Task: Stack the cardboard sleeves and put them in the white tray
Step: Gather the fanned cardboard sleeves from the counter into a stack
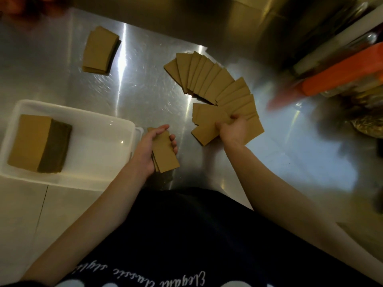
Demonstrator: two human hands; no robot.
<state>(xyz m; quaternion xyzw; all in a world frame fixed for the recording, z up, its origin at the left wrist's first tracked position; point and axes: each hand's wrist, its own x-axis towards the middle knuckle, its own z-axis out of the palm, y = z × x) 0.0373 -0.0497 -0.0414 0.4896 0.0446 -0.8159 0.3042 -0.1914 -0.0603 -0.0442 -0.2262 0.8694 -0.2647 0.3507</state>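
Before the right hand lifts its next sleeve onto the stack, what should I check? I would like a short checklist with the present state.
1. Left hand grips the held stack firmly: ok.
2. Held stack edges aligned: not ok, slightly offset.
3. Right hand has only one sleeve from the fanned sleeves: cannot tell.
4. White tray has free room beside its tray stack: ok.
5. Far stack collected: not ok, on the table.
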